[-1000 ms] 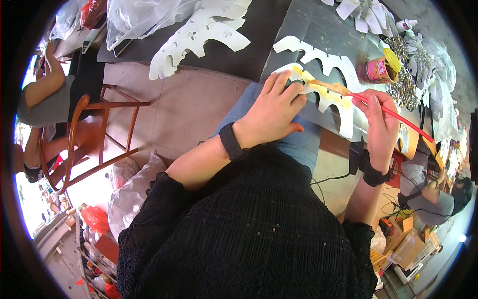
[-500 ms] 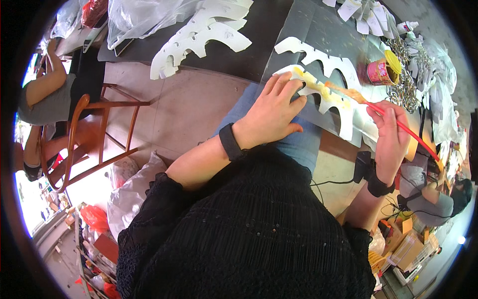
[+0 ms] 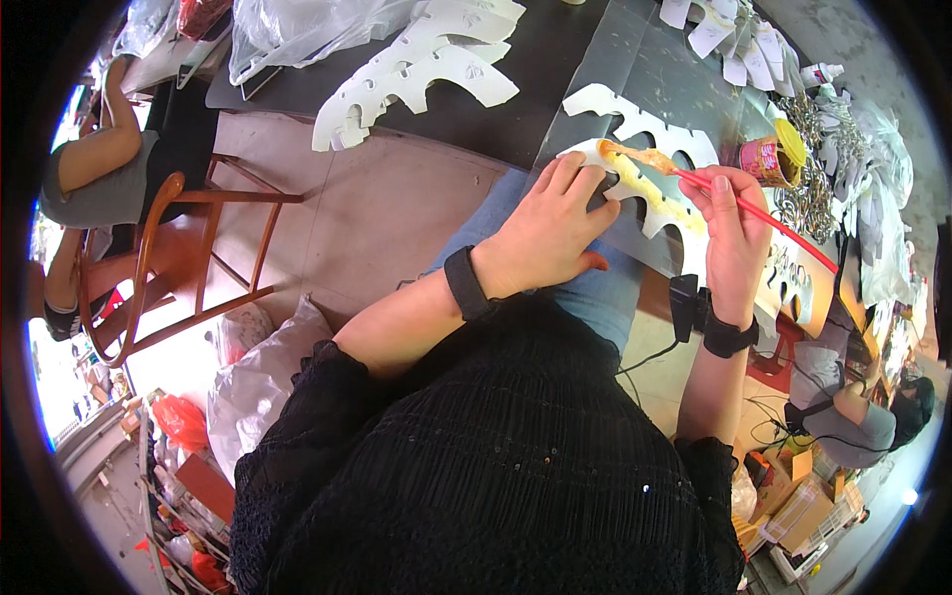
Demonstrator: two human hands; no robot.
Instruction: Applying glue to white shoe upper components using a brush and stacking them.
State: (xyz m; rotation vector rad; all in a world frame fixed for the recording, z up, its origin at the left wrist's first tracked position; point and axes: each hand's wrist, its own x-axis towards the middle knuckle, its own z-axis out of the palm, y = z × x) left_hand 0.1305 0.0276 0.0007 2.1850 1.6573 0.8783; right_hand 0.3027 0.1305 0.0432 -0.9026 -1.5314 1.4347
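Observation:
My right hand [image 3: 739,233] is closed round the red handle of a brush [image 3: 793,234]. Its bristle end, coated in thick yellowish paste, touches the far left end of a white scalloped cut-out piece [image 3: 645,206]. Yellow paste runs in a band along that piece. My left hand [image 3: 545,230] lies over the piece's left end, fingers stretched out and thumb apart. A dark patch or object shows beside its index finger; I cannot make out what it is. Just beyond lies a second white scalloped piece [image 3: 645,121] on the dark tabletop [image 3: 535,109].
An open pink tin [image 3: 764,162] with a yellow lid stands right of the pieces. Behind it are a heap of metal parts [image 3: 808,188] and white tags [image 3: 759,59]. More white cut-outs [image 3: 421,74] lie at the far left. A wooden chair [image 3: 213,228] stands left; people sit on both sides.
My right hand has moved left and slightly nearer the left hand, carrying the brush tip along the piece to its left end. The left hand stays on the piece.

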